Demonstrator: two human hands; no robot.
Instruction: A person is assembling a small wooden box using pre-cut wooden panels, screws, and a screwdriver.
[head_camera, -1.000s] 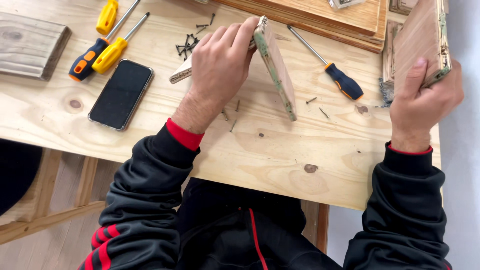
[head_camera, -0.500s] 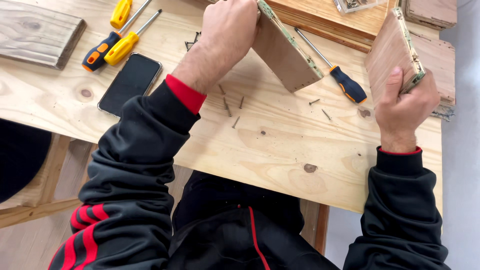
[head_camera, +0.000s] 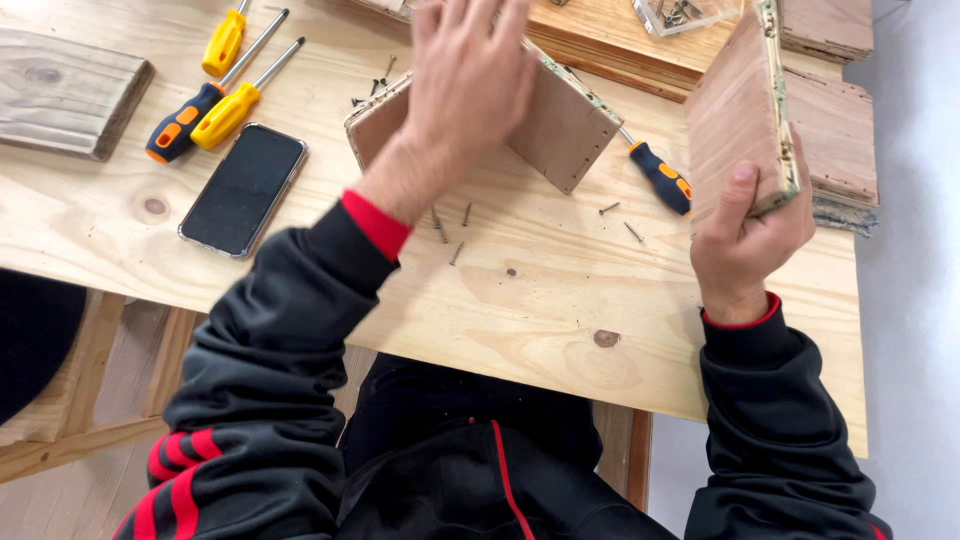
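My left hand lies spread, ungripping, on the far jointed boards; right hand grasps an upright plywood panel.

We list: pale pine plywood tabletop, matt and knotty; a reddish-brown plywood panel with rough layered edge; a smooth brown hardboard-faced panel; a glossy black glass phone; yellow plastic-handled screwdrivers with bright metal shafts; dull metal screws; a weathered grey wood block.
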